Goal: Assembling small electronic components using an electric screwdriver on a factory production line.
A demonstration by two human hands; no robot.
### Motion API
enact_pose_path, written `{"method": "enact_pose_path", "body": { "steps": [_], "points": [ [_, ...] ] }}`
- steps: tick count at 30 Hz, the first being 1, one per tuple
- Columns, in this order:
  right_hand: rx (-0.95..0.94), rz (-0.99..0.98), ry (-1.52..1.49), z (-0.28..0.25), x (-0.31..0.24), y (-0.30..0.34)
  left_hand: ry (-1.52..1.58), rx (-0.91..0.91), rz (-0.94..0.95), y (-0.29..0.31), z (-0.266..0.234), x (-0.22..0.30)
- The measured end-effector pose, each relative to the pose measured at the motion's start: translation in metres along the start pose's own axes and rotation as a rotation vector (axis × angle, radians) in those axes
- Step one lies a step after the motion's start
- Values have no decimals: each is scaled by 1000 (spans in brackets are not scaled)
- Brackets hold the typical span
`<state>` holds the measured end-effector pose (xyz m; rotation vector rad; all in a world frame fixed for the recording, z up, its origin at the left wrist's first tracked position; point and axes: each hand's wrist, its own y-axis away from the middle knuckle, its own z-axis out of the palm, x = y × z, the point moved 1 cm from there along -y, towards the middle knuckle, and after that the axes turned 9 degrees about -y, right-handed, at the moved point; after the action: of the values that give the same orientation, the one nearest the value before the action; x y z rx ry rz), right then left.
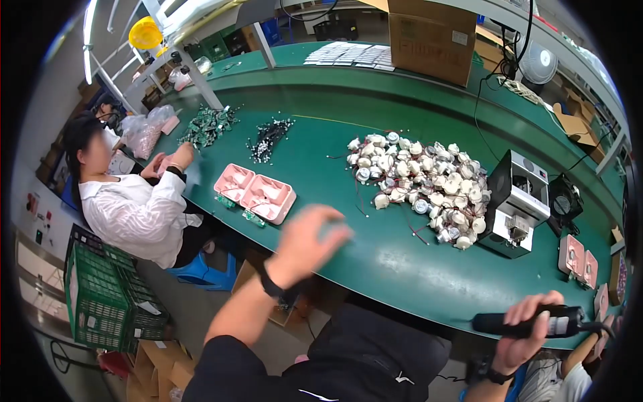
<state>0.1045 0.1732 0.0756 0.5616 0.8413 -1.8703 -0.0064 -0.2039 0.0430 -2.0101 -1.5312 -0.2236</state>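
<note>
In my right hand point(526, 328) is a black corded electric screwdriver point(492, 325), held level over the table's front edge, fingers wrapped round its body. My left hand point(309, 241) hovers over the front edge of the green table with thumb and fingers apart and nothing between them. Just beyond it to the left lies an opened pink plastic case point(276, 199), two halves side by side, with small green circuit boards point(253, 218) along its near edge. To the right of that hand spreads a big heap of white round motor-like parts point(429, 181) with thin wires.
A black and silver bench machine point(519, 201) stands right of the heap. More pink cases point(579, 260) lie at the far right. Black wires point(269, 139) and a circuit board pile point(209, 126) sit at the back left. A co-worker point(134, 201) sits left, near green crates point(110, 295).
</note>
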Motion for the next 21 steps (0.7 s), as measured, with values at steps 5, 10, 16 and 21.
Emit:
{"method": "enact_pose_path", "body": {
  "steps": [5,10,16,21],
  "points": [
    [70,-292,334,-43,-14,-4,-860,159,-174,-29,-57,-140],
    [114,-315,466,-54,-3,1,-880,-79,-370,-32,-57,-208],
    [137,-307,430,-52,2,-7,-649,-46,-140,-29,-33,-151],
    [166,-306,461,-48,9,-21,-426,-171,-44,-14,5,-44]
  ]
}}
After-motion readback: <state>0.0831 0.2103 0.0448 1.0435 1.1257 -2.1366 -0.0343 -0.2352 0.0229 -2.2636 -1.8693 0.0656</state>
